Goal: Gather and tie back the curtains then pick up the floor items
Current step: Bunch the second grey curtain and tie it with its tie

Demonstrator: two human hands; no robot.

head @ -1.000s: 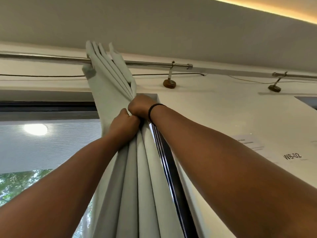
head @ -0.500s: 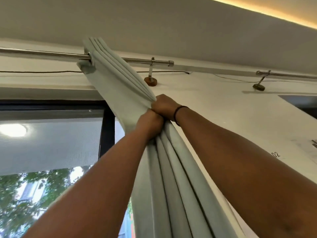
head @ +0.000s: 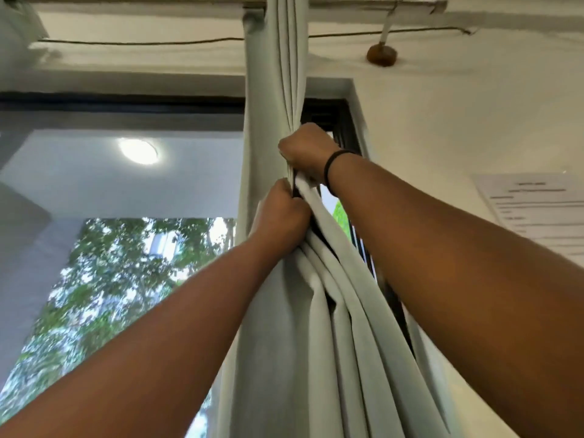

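As pleats hang bunched from the rod (head: 347, 0) at twelve o'clock, the right hand (head: 305, 151) and left hand (head: 279, 216) clamp the curtain (head: 275, 90), stacked to keep its folds gathered for tying.

A bunched curtain (head: 275, 90) hangs down the middle of the frame, gripped by the left hand (head: 279, 216) just below the right hand (head: 308, 153). Left of it, window glass (head: 126, 200) closes off the way forward. Right of it, a dark window frame (head: 344, 121) and bare wall (head: 458, 121) stand close behind. Across the top, a rod (head: 347, 0) and its bracket (head: 381, 53) block upward reach.
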